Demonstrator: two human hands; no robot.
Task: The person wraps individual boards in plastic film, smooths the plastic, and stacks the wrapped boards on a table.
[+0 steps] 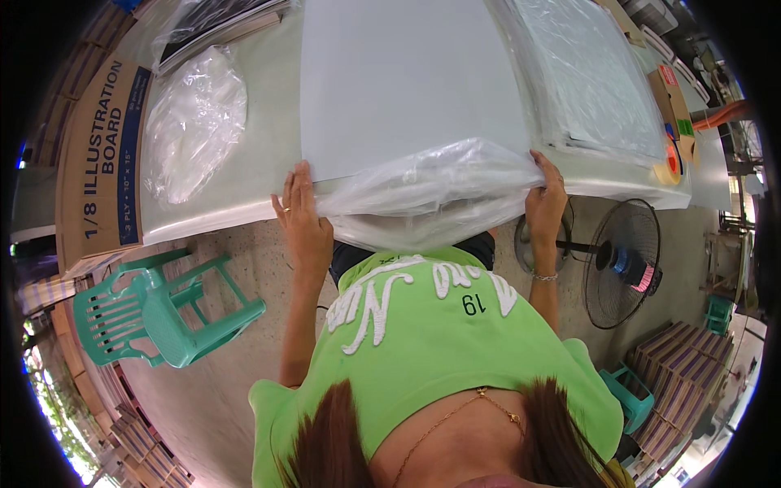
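Note:
A large white board (407, 81) lies flat on the table in front of me. Bunched, clear plastic bag (431, 183) material covers its near end and droops over the table's front edge. My left hand (305, 220) is at the bag's left side, fingers pointing away from me and thumb against the film; its edge appears pinched there. At the opposite corner my right hand (545, 203) grips the plastic between bent fingers and thumb. Part of each grip is hidden by the hand itself.
Crumpled plastic (199, 122) and a brown carton (102, 163) are to the left. Plastic-wrapped boards (594, 81) and a tape roll (670, 163) lie right. A green chair (122, 313), green stool (203, 317) and standing fan (622, 264) occupy the floor by the table.

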